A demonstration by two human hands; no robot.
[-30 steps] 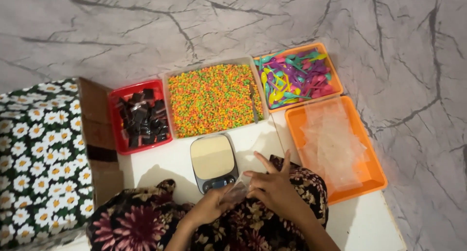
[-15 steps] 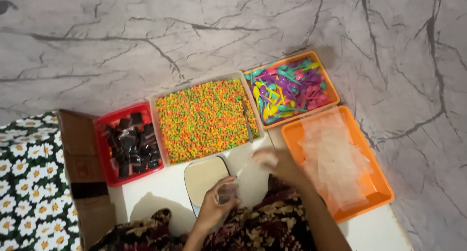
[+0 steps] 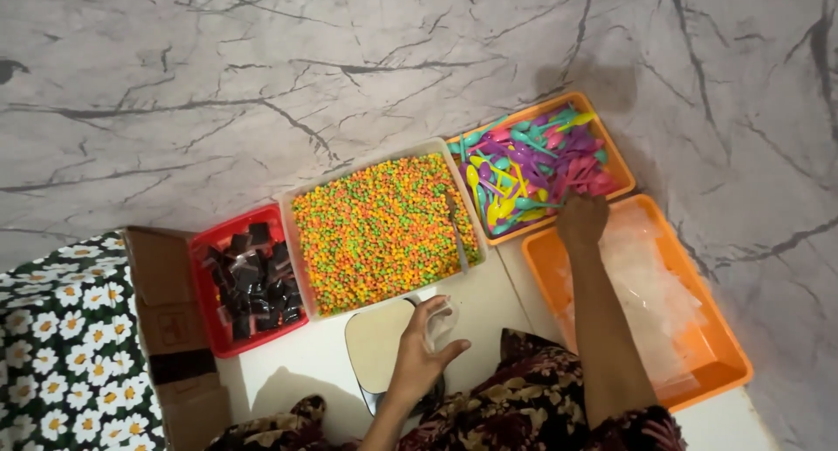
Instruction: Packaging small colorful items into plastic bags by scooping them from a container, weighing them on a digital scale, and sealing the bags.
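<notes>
**A:** What was the left hand (image 3: 419,355) doing?

**B:** It was cupped around a small clear plastic pouch (image 3: 439,322), with the thumb on 1 side and the fingers curled round the other, so the pouch was pinched upright between them. Just below and left of that grip sat the small kitchen scale (image 3: 375,346) with its pale platform, and the heel of the hand overlapped the scale's edge.

**B:** Straight beyond the fingertips lay the clear tray of orange, green and yellow pellets (image 3: 380,228), with a scoop handle (image 3: 456,228) resting in it near the right wall.

**A:** And the right hand (image 3: 582,220)?

**B:** It was stretched far forward, well apart from the left, and the fingers were bent down at the near rim of the orange tray of coloured plastic spoons (image 3: 546,163). The fingertips were tucked out of sight, so I cannot tell whether they were pinching a spoon or only touching the pile; possibly just touching.

**A:** What lay under that arm?

**B:** The larger orange tray (image 3: 707,329) holding a heap of clear bags (image 3: 646,285). Far to the left of both hands sat a red tray of dark packets (image 3: 249,281), beside a brown cardboard box (image 3: 166,320) and a daisy-print cloth (image 3: 65,346).
</notes>
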